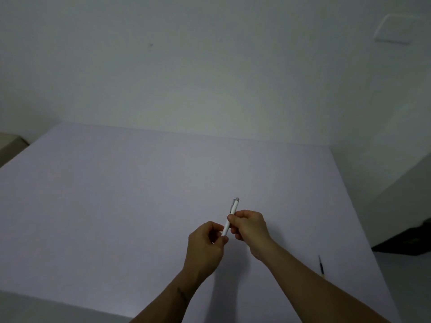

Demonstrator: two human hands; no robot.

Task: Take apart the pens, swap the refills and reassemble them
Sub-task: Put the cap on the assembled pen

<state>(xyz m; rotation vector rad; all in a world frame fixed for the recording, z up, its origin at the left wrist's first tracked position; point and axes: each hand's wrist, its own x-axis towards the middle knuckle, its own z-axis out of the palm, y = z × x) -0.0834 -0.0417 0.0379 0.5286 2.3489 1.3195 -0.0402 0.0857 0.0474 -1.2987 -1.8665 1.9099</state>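
Gripping of a white pen (229,220) is seen just above the near middle of the worktop (116,206), both forearms entering from the lower edge. The lower end of the pen is pinched by the left hand (206,245), fingers curled and pressed onto the barrel; the upper barrel is pinched by the right hand (250,231), just under the clip, with the clicker end pointed away and up. The pen is held tilted, clear of the surface. It looks whole, with no gap visible at the joint, so unscrewing is judged as only starting, or closing up as just ending; which one cannot be told. A dark pen (321,265) is laid near the right edge of the worktop, partly hidden by the right forearm, well apart from the hands. No loose refill or spring is seen. The worktop is covered in plain pale lilac. Beyond it a bare white wall (186,66) is seen, in dim light.
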